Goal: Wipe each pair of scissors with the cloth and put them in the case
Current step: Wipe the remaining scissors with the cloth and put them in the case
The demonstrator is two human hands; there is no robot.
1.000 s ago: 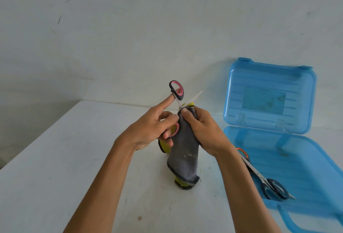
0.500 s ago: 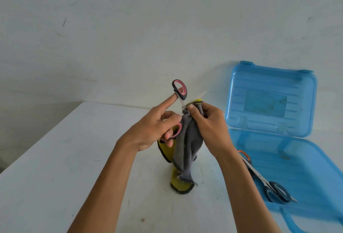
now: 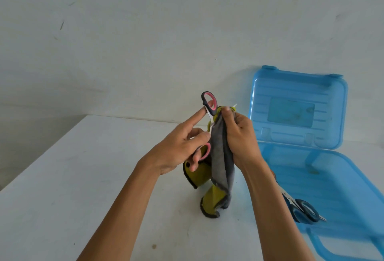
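A person's two bare forearms reached forward over a white desk [image 3: 62, 198] that stood against a pale wall [image 3: 145, 32]. Both hands were raised above the middle of the desk, close together.

The left hand [image 3: 178, 152] held a pair of pink-handled scissors [image 3: 208, 105] with the handles spread apart. Its fingers [image 3: 197, 116] were partly curled: the index finger stretched up to touch the upper handle loop, while the thumb and the remaining fingers gripped the lower pink loop.

The right hand [image 3: 239, 138] was just beside the left. Its thumb and fingers were pinched tightly on a cloth [image 3: 221, 163], which was wrapped over a scissor blade. A pale blade tip showed just above the right hand.

The cloth was grey on one side and yellow-green on the other, with a dark edge. It hung down from the right hand in a long fold. Its lower end curled just at the desk surface; whether it rested there could not be told.

A see-through blue case [image 3: 340, 179] lay open at the right edge of the desk. Its lid [image 3: 297, 107] stood upright against the wall. In the base lay a pair of dark-handled scissors [image 3: 305, 211], near the front of the case, partly hidden behind the right forearm.
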